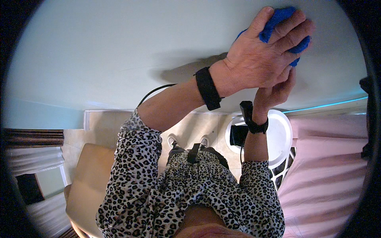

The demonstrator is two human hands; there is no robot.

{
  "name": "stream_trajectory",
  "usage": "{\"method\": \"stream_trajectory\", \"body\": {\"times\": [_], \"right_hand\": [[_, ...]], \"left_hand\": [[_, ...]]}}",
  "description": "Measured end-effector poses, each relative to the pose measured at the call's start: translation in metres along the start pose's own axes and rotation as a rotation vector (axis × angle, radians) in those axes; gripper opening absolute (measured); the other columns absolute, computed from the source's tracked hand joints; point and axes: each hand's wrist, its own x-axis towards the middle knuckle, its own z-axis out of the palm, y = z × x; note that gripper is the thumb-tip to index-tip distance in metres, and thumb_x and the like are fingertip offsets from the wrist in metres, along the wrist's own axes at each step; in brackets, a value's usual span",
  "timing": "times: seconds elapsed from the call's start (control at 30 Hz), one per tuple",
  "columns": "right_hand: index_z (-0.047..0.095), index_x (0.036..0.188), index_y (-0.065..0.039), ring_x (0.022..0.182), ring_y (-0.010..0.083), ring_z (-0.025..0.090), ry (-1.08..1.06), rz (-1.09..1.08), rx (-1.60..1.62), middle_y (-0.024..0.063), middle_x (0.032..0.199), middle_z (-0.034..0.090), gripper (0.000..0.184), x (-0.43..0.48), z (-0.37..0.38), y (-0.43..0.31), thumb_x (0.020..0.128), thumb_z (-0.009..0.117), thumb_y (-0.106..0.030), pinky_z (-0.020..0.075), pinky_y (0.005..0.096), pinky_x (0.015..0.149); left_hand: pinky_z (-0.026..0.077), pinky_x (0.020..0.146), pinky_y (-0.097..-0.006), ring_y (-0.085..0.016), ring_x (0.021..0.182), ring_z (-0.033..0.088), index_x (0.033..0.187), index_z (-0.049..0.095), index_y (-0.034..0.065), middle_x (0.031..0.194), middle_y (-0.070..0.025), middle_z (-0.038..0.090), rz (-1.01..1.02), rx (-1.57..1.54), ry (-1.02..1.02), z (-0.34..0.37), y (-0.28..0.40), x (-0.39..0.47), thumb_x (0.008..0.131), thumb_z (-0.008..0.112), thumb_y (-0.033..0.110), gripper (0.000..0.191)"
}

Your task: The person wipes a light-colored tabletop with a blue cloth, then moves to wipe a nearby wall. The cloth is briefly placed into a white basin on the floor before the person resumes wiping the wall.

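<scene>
My left hand [259, 56] is stretched up and to the right, its back towards me. Its spread fingers press a blue cloth [278, 22] flat against a pale wall [119, 44]; blue fabric shows between the fingers. Just below it, my right hand [275, 92] is raised close to the wall, partly covered by the left hand. Its fingertips come near the lower edge of the cloth, and whether they grip it is hidden. Black straps circle both wrists.
Below my right forearm stands a white round-topped stool or small table [279, 142] with a dark flat object [238, 135] beside the forearm. Pink fabric [327, 166] hangs at right. A tan padded chair [92, 184] stands at left on the tiled floor [101, 125].
</scene>
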Motion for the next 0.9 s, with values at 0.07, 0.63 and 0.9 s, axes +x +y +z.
{"method": "stream_trajectory", "body": {"times": [0.07,0.63,0.9], "right_hand": [[0.04,0.123,0.004,0.098,0.0178,0.053,0.013,0.066,0.045,0.0124,0.118,0.052,0.052,-0.001,0.004,0.0,0.084,0.064,-0.02,0.0442,0.0272,0.083],[0.057,0.102,-0.004,0.067,0.0221,0.064,-0.805,-0.208,0.224,0.0119,0.09,0.064,0.029,-0.093,0.081,-0.06,0.075,0.061,0.003,0.0494,0.0291,0.058],[0.049,0.12,-0.001,0.079,0.0177,0.064,-0.817,0.023,0.599,0.0152,0.103,0.062,0.039,-0.085,0.105,-0.099,0.082,0.056,0.002,0.0517,0.0284,0.068]], "left_hand": [[0.02,0.099,-0.0557,-0.026,0.133,0.025,0.109,0.062,0.0213,0.138,-0.005,0.039,-0.014,0.023,-0.004,0.001,-0.005,-0.007,0.068,0.057,0.036,0.044],[0.02,0.097,-0.0589,-0.054,0.125,0.019,0.128,0.034,-0.0021,0.135,-0.0334,0.018,-0.733,0.17,0.103,-0.063,-0.061,-0.201,0.078,0.044,0.021,0.055],[0.01,0.107,-0.0417,-0.039,0.135,0.005,0.141,0.014,-0.0006,0.144,-0.0302,0.001,-0.941,-0.11,0.345,-0.079,-0.059,-0.184,0.093,0.035,0.038,0.065]]}}
